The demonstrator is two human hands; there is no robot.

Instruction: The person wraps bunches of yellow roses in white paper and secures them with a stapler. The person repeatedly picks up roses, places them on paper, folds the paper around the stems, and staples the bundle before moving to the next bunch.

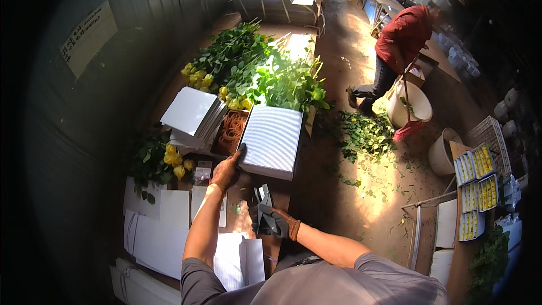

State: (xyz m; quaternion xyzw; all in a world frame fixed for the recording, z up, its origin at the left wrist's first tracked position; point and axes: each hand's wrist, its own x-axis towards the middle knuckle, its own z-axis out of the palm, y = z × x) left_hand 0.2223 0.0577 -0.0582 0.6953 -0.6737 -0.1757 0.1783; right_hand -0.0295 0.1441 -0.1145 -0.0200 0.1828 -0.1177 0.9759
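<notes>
Probably at a sheet-taking step, the left hand [226, 173] touches a white stack [271, 140], grip unclear, right hand [278, 222] gripping a stapler-like tool [263, 195]; next likely needs clean separation

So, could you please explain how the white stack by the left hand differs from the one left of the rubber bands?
The ribbed stack shows fine lines on top; the left stack looks plain. The ribbed stack is neat, while the left stack has uneven edges. The left hand touches the ribbed stack, not the left stack. Both are white.
</notes>
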